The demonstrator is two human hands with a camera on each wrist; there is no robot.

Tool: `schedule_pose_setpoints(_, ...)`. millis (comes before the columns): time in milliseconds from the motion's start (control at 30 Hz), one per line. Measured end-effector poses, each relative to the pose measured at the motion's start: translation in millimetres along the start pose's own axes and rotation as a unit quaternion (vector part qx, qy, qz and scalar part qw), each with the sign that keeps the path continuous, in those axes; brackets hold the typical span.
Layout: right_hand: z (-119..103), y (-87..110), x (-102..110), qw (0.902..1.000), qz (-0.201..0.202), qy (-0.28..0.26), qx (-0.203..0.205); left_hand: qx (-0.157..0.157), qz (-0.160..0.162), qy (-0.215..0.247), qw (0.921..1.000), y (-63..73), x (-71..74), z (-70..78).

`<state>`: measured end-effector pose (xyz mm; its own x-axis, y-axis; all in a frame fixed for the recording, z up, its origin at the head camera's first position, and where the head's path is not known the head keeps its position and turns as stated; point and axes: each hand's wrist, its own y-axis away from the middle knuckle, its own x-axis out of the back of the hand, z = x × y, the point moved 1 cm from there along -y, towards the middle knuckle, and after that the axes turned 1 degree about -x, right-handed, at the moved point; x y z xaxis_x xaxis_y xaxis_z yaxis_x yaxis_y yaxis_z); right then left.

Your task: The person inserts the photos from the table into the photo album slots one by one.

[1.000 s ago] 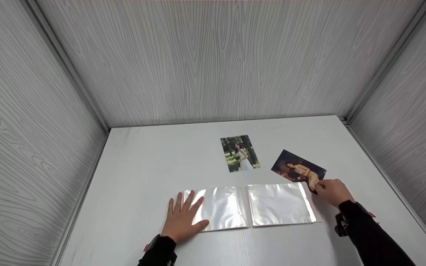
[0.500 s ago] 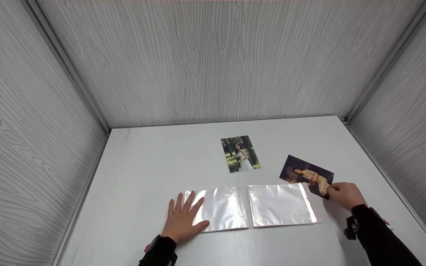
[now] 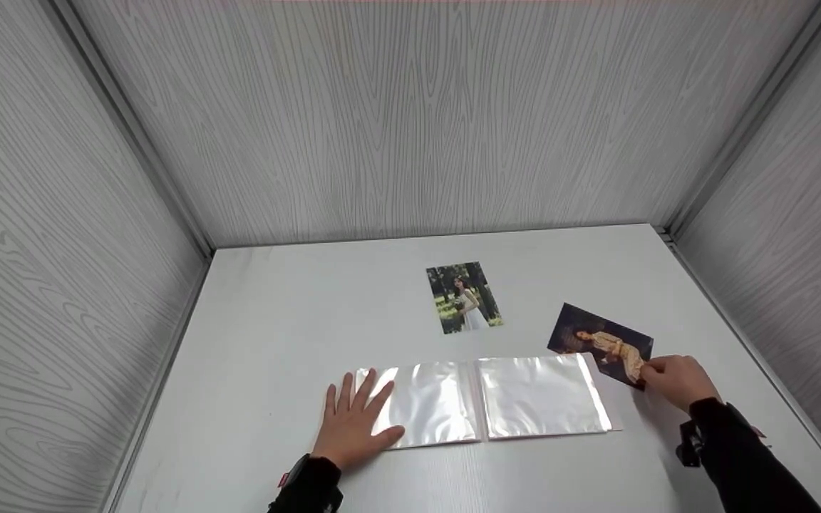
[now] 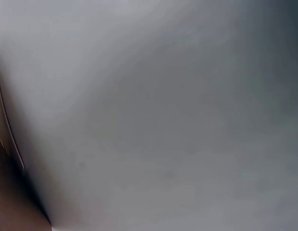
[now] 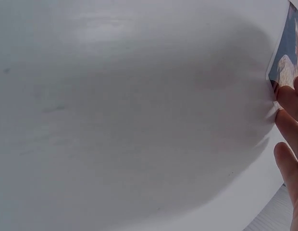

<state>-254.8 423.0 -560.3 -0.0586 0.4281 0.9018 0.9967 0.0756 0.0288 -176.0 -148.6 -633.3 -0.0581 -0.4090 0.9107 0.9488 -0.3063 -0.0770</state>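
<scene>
An open photo album (image 3: pixel 546 395) with clear plastic sleeves lies flat on the white table, its two pages side by side. My left hand (image 3: pixel 353 424) rests on the left page with fingers spread straight. At the right, my right hand (image 3: pixel 681 381) pinches the lower right corner of a dark photo (image 3: pixel 599 342) showing a seated person in light clothes. That photo's lower left part is hidden behind the album's upper right corner. In the right wrist view, the fingers (image 5: pixel 288 125) are at the corner of the photo (image 5: pixel 286 60).
A second photo (image 3: pixel 464 298), of a person in a white dress among trees, lies on the table (image 3: pixel 311 306) beyond the album. Grey wood-grain panels (image 3: pixel 410 121) wall the table at the back and both sides.
My right hand has moved right and slightly toward me, drawing the dark photo along with it. My left hand and the album stay in place.
</scene>
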Motion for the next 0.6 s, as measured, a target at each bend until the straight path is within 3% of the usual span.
schedule_pose_setpoints(167,-0.3,3.4,2.6,0.9999,0.009,0.004,-0.004,-0.010,0.004,0.003,0.9999,0.2,1.4,-0.5)
schedule_pose_setpoints(333,-4.8,4.6,6.6,0.9963,0.086,-0.001,0.002,-0.002,-0.005,-0.018,0.9998,-1.2,-4.7,-5.1)
schedule_pose_setpoints(400,-6.6,2.2,7.2,0.9957,0.092,-0.005,0.006,0.001,-0.005,-0.028,0.9996,-2.1,-7.8,-7.4)
schedule_pose_setpoints(467,-8.3,-2.7,6.7,0.9980,0.061,-0.013,0.006,0.005,-0.004,-0.034,0.9994,-2.2,-10.1,-8.8)
schedule_pose_setpoints(600,-10.1,-14.5,2.1,0.9982,-0.042,-0.041,-0.006,0.000,0.003,-0.024,0.9997,-2.0,-10.2,-7.9)
